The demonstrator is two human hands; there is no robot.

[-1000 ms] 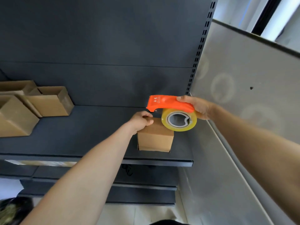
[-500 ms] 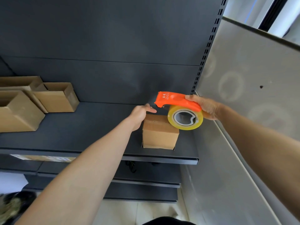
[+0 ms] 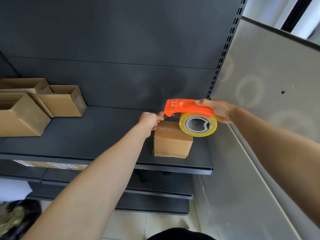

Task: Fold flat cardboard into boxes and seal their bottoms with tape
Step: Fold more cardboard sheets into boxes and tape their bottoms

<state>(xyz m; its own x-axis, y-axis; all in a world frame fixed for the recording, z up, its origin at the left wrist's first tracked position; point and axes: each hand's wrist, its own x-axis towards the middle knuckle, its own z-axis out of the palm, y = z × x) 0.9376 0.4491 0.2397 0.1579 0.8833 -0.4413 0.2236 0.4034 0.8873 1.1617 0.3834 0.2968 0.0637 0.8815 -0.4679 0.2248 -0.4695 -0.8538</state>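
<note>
Your right grip (image 3: pixel 216 110) is clasping the tape dispenser (image 3: pixel 187 108); left grip (image 3: pixel 152 121) apparently pinching its tape end (image 3: pixel 163 117). A slack pull is risking skewed tape on the box (image 3: pixel 173 141) beneath.

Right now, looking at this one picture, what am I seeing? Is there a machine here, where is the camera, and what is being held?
No machine: these are a person's two bare arms, filmed by a camera worn on the head, looking forward and down. The right hand grips an orange tape dispenser with its yellowish tape roll, held over a small closed cardboard box on a dark shelf. The left hand has its fingers pinched at the dispenser's front; whether that grip holds the clear tape's end I cannot tell. At the shelf's left lie several open boxes.
</note>
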